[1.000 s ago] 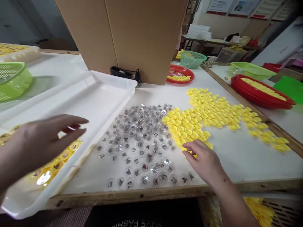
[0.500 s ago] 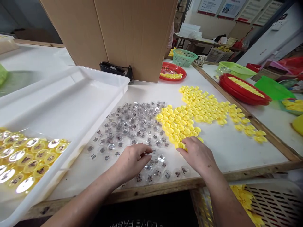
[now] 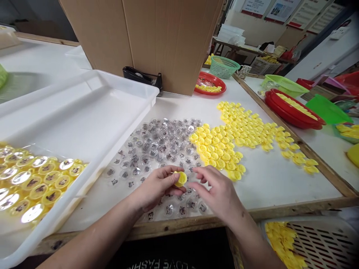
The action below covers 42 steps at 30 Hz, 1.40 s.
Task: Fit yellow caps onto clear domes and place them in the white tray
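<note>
Between the thumb and fingers of my left hand [image 3: 157, 186] is a small round yellow cup-shaped piece [image 3: 182, 179], its hollow side facing up. Just right of it, my right hand [image 3: 221, 191] hovers with thumb and fingers apart, and I see nothing in it. Under and beyond both hands lie many clear round domes [image 3: 153, 152] with small dark printed figures. A spread of similar yellow cup pieces [image 3: 221, 149] covers the table to the right of the domes.
At left, a white plastic tray [image 3: 123, 123] holds yellow pieces topped with printed clear domes [image 3: 39, 190]. A cardboard box [image 3: 157, 41] stands behind a black tape dispenser [image 3: 143, 77]. Red plates [image 3: 220, 91], baskets and a wooden table edge [image 3: 291, 130] lie right. Below is a slotted basket [image 3: 322, 239].
My right hand has moved left from the yellow pieces to beside my left hand. A yellow cup piece is now in my left hand, which was empty-looking before.
</note>
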Tool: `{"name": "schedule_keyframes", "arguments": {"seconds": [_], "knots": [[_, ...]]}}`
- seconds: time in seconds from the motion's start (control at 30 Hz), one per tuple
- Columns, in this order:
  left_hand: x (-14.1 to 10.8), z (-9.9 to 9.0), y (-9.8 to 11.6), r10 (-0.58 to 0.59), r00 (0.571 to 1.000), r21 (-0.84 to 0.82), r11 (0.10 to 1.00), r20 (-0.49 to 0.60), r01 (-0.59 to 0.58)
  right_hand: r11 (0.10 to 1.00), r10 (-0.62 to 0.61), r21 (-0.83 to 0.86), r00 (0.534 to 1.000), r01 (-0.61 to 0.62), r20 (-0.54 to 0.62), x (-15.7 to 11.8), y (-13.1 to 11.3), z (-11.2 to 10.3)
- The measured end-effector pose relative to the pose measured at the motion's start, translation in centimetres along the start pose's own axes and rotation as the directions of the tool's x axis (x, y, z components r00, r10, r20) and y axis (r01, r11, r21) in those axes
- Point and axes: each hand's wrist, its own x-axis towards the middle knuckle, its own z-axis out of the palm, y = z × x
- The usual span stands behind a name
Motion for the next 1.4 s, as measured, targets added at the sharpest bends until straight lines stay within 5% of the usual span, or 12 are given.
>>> {"name": "schedule_keyframes", "arguments": {"seconds": [0.17,0.3,0.4,0.47,0.6,0.67,0.73,0.97,1.17,1.4], "knots": [[0.1,-0.5,0.7,0.04,0.991,-0.006,0.999,-0.126,-0.041,0.866,0.165,-0.487,0.985,-0.116,0.059,0.0,2.9,1.0],[0.3,-0.9,0.5,0.059,0.991,-0.01,0.998,-0.124,-0.06,0.858,0.179,-0.502,0.98,-0.11,0.091,0.0,3.6,1.8],[0.4,-1.0,0.3,0.07,0.99,-0.011,0.997,-0.126,-0.072,0.941,0.186,-0.297,0.981,-0.165,0.046,-0.3,3.8,1.7],[0.4,-0.9,0.2,0.073,0.989,-0.024,0.997,-0.126,-0.076,0.966,0.257,-0.002,0.966,-0.258,0.022,-0.5,3.6,1.2],[0.4,-0.5,0.1,0.064,0.993,-0.075,0.995,-0.1,-0.071,0.668,0.358,0.624,0.91,-0.405,0.208,-0.3,2.2,0.5],[0.3,-0.3,0.0,0.047,0.997,-0.087,0.995,-0.055,-0.052,0.542,0.3,0.738,0.913,-0.401,0.275,0.1,1.3,0.6],[0.2,-0.2,-0.2,0.038,0.999,-0.097,0.995,0.004,-0.037,0.507,0.251,0.776,0.925,-0.376,0.285,0.5,0.7,0.9],[0.1,-0.4,-0.4,0.045,0.996,-0.05,0.998,0.08,-0.041,0.54,0.31,0.752,0.92,-0.378,0.24,1.1,0.1,1.8],[0.1,0.0,-0.2,0.129,0.991,0.15,0.981,-0.017,-0.125,0.869,0.176,0.463,0.984,-0.174,0.04,0.6,-1.2,1.5],[-0.1,0.0,-0.3,0.091,0.996,0.076,0.993,0.01,-0.092,0.955,0.063,0.291,0.998,-0.054,-0.022,0.9,-1.7,0.8]]}}
